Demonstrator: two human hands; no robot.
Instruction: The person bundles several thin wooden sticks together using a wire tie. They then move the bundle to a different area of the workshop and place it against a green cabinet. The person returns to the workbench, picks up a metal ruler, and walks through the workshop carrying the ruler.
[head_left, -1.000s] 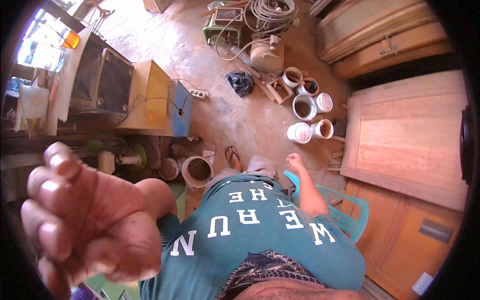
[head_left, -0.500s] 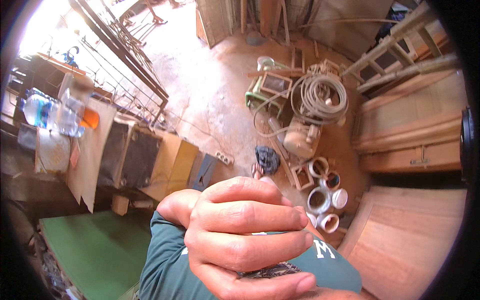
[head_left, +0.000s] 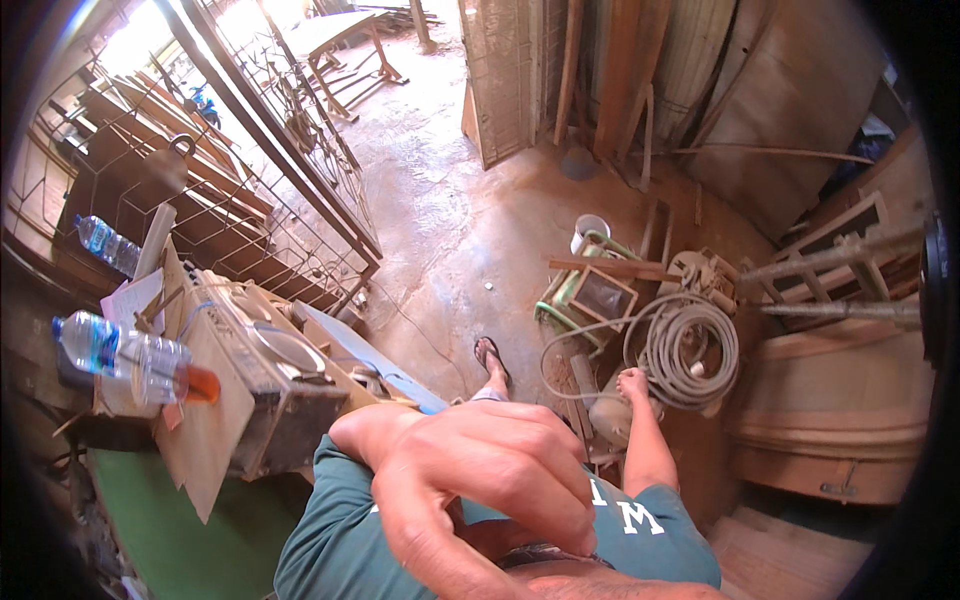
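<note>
We count two hands. The left hand (head_left: 490,470) is close to the camera, left of the hose coil (head_left: 720,350), fingers bent inward; its palm is hidden, so we can't tell if it grips anything. The right hand (head_left: 632,384) appears at the coil's left edge, fingers folded into a fist (no object visible in it, contents unconfirmed). The coil, one of it, is the thing nearest that hand in view.

Also one: tan tank (head_left: 610,422), at the coil's lower left; green metal frame (head_left: 548,312), left of the coil, with one small wooden frame (head_left: 605,298) on it; sandaled foot (head_left: 492,362), further left of the coil.

Containers: one white bucket (head_left: 590,235), upper left of the coil, contents unreadable. Two clear bottles, an upper bottle (head_left: 107,243) and a lower bottle (head_left: 125,355), both far left of the coil, fill level unclear. One orange-ended container (head_left: 200,384) beside the lower bottle, coil well to its right; liquid or plastic, we can't say.
</note>
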